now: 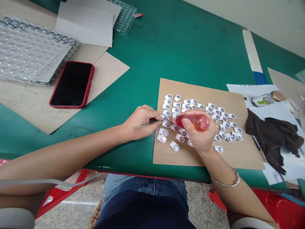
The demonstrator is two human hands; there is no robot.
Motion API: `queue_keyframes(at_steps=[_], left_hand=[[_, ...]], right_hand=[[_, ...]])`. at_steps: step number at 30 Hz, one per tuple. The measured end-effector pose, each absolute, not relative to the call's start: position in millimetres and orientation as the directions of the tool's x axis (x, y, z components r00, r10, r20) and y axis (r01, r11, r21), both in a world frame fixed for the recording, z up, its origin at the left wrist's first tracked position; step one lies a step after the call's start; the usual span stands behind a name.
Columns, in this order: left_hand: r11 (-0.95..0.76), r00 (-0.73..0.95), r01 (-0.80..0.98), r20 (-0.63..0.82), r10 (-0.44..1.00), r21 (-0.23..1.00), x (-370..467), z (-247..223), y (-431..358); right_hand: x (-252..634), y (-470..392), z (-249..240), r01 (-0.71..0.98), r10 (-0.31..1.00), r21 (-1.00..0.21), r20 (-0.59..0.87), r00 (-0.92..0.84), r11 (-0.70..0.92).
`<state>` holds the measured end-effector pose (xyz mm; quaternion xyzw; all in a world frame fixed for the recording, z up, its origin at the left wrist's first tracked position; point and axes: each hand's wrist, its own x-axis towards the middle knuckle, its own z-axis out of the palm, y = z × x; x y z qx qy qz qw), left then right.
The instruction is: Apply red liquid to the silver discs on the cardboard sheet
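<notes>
Red bottle (201, 121), above tagged discs (175, 147) | probably light, soft-walled, squeezable; best held mid-body | right hand (205, 138): fingers wrapped round bottle; left hand (139, 122): pinching thin metal tool (143, 125)

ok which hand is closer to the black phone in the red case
Left: the left hand, holding a thin metal tool, is right of the phone and lower in view; the right hand, around a translucent red bottle, is farther right, over brown cardboard.
</notes>
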<state>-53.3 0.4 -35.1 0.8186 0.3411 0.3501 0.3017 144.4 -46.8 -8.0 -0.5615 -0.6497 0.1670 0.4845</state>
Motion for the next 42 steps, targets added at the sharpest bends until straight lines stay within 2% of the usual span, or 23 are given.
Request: queue_keyframes(at_steps=[5, 13, 26, 42], left_hand=[[-0.544, 0.523, 0.349, 0.324, 0.789, 0.763, -53.1, -32.8, 0.6], [-0.370, 0.496, 0.383, 0.149, 0.855, 0.847, -53.2, -28.9, 1.8], [-0.187, 0.447, 0.408, -0.017, 0.895, 0.894, -53.3, -23.1, 4.9], [-0.156, 0.440, 0.392, -0.036, 0.897, 0.907, -52.5, -23.3, 5.6]], right_hand=[[144.1, -46.3, -7.4, 0.565, 0.890, -0.762, 0.445, 0.102, 0.317], [143.7, -46.8, -8.4, 0.538, 0.885, -0.771, 0.456, 0.094, 0.341], [141.6, -46.8, -8.5, 0.534, 0.882, -0.768, 0.464, 0.085, 0.352], [139.3, -44.8, -9.6, 0.530, 0.888, -0.770, 0.455, 0.065, 0.355]])
